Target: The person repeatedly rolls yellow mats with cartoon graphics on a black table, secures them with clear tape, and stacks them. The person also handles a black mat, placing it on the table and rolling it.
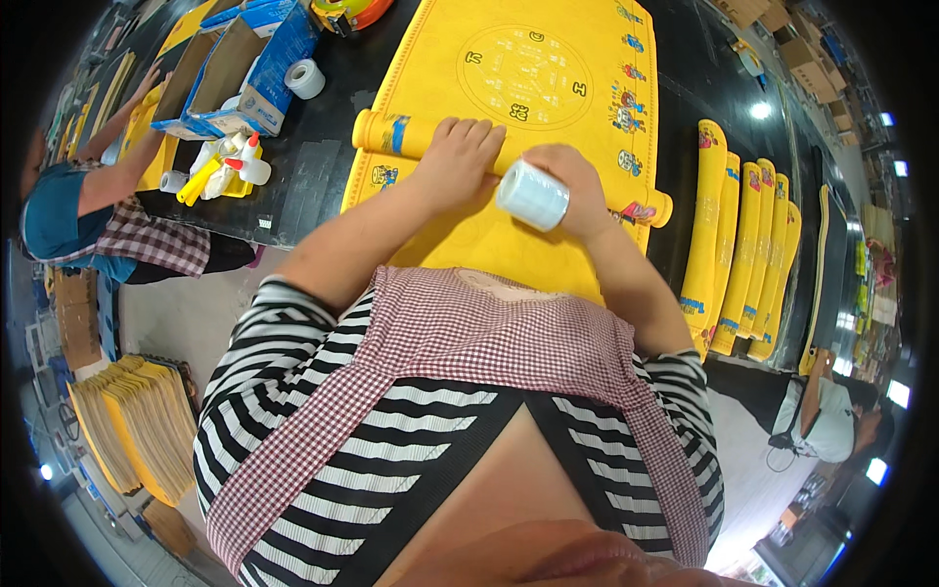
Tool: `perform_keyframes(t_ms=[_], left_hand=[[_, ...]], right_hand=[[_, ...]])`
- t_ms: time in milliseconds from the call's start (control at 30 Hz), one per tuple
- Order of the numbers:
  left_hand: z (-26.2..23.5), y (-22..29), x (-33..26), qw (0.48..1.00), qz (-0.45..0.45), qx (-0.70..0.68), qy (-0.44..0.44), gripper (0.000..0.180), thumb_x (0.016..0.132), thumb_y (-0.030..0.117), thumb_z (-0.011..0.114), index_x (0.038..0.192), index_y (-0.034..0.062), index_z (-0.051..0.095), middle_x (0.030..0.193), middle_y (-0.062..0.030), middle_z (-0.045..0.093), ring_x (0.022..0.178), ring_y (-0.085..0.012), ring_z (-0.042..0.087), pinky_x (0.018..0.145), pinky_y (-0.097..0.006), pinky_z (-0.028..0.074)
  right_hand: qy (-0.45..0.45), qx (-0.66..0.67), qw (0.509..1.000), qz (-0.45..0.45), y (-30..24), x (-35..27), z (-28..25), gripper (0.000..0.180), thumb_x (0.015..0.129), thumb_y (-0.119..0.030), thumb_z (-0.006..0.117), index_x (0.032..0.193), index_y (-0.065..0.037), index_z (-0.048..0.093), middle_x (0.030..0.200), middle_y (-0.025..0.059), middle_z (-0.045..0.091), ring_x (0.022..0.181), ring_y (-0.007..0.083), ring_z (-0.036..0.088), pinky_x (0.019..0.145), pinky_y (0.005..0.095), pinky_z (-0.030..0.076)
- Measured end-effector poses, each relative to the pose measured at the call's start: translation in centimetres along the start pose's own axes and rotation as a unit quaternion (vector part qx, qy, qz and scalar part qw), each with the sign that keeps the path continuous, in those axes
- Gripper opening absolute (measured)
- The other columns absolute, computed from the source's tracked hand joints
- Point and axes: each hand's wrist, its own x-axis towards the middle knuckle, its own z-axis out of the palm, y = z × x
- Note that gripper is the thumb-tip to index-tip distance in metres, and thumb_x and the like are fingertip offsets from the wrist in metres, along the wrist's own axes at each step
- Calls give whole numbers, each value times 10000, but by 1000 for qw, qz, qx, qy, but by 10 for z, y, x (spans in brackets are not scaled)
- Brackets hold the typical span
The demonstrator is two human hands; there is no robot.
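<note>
A yellow printed mat (421,68) lies in front of me on the black table, with a circular design and small cartoon figures along its edge. Its near part is rolled into a tube (377,133) that runs crosswise under my hands. My left hand (457,161) is closed over the tube, fingers curled on its top. In my right hand (577,186) is a thick roll of clear tape (534,196), held above the tube's right half. The fingers behind the tape are partly hidden. More yellow mat shows between the tube and my checked apron.
Several rolled yellow mats (706,220) lie side by side on the right. To the left stand a blue cardboard box (262,93), a white roll (304,78) and glue bottles (252,169). Mats are stacked (147,430) lower left. Other people work at both sides.
</note>
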Motion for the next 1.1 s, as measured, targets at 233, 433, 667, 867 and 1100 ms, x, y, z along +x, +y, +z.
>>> perform_keyframes(t_ms=[233,433,667,867,1100], left_hand=[[-12,-33,91,971,-26,-4,-239,672,759,389,830,1344,128,629,1246,-137,614,1222,-341,569,1052,-453,452],[8,-49,96,988,22,1,-150,589,765,299,819,1295,116,641,1226,-125,615,1230,-331,563,1064,-443,430],[34,-65,107,995,68,45,59,594,842,328,786,1338,88,563,1233,-90,608,1226,-299,563,1102,-456,391],[32,-74,114,993,94,-32,63,520,806,176,755,1295,87,601,1217,-126,647,1117,-343,627,1026,-472,452],[-1,-11,27,989,65,-108,-78,524,814,247,791,1288,86,636,1142,-128,678,1065,-350,650,942,-469,486]], right_hand=[[15,-155,988,-12,14,-21,30,584,791,-240,800,1323,-50,650,1365,176,666,1292,368,615,1144,493,453],[91,-141,986,-14,56,17,32,565,805,-227,789,1311,-26,638,1317,206,665,1243,403,618,1088,506,475],[-20,-43,968,246,122,107,-10,449,843,-212,823,1238,-33,707,1170,119,748,1038,261,725,922,330,563],[3,17,981,195,135,91,-6,399,899,-188,748,1272,-56,694,1263,116,721,1089,247,702,949,345,551],[-41,-159,986,3,-8,-22,2,571,846,-315,737,1342,-53,628,1386,201,638,1336,378,583,1138,479,450]])
